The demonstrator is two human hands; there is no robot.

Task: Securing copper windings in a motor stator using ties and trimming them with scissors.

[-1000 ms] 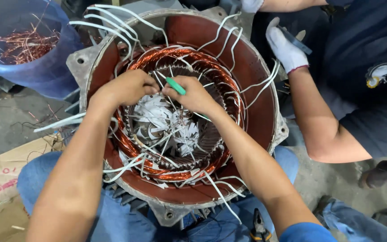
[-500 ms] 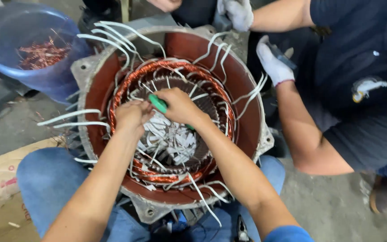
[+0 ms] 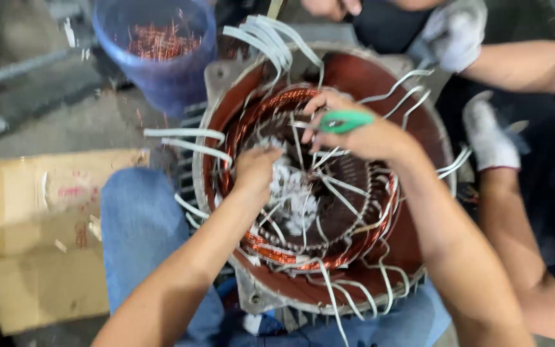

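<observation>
A large round motor stator (image 3: 412,257) with a red-brown inner wall lies face up between my knees. A ring of copper windings (image 3: 277,106) runs around its bore, with several white sleeved wires (image 3: 264,35) sticking out. My left hand (image 3: 256,168) reaches inside the bore, fingers closed among white paper scraps (image 3: 293,193); what it grips is blurred. My right hand (image 3: 361,132) rests on the upper windings and holds a green-handled tool (image 3: 345,120).
A blue bucket (image 3: 155,77) with copper wire scraps stands at the upper left. Flat cardboard (image 3: 40,231) lies on the floor at the left. Another person's white-gloved hands (image 3: 489,138) work at the stator's right and upper rim (image 3: 454,35).
The view has swung, so the stator sits further right in frame. My left hand has gone deeper into the bore. My right hand with the green tool has moved up toward the far windings.
</observation>
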